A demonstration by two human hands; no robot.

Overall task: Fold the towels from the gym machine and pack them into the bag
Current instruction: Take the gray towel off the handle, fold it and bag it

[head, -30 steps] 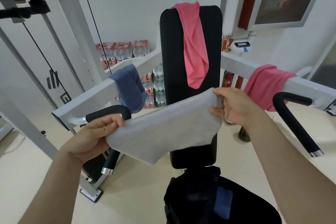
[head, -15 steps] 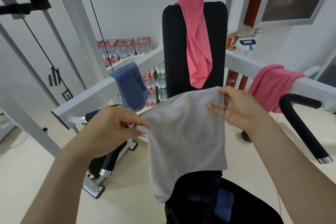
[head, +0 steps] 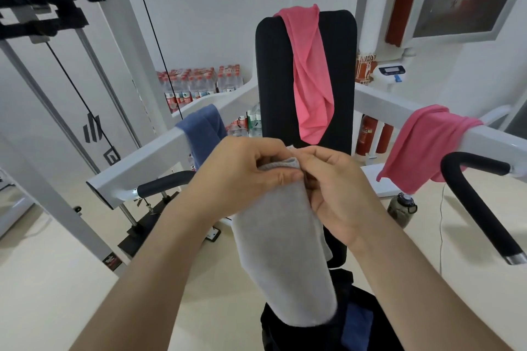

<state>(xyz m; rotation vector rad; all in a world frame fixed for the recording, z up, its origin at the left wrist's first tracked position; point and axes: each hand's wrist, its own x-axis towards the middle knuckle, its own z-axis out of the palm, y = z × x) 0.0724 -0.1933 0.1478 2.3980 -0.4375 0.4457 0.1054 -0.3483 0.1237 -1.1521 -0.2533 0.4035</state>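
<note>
A grey towel (head: 282,251) hangs folded lengthwise in front of me. My left hand (head: 245,177) and my right hand (head: 339,191) meet at its top edge, and both pinch the cloth there. Its lower end dangles over the open black bag (head: 368,325), where something blue lies inside. One pink towel (head: 310,71) is draped over the black backrest (head: 273,77) of the gym machine. Another pink towel (head: 425,145) hangs on the right white arm, and a blue towel (head: 204,128) on the left white arm.
Black padded handles (head: 479,208) stick out from the machine arms on both sides. A dark water bottle (head: 402,208) stands on the floor at right. Packs of bottled water (head: 196,85) are stacked against the back wall. A cable column stands at left.
My hands came together, bringing the towel's two top corners into one fold. The towel went from a wide spread sheet to a narrow hanging strip.
</note>
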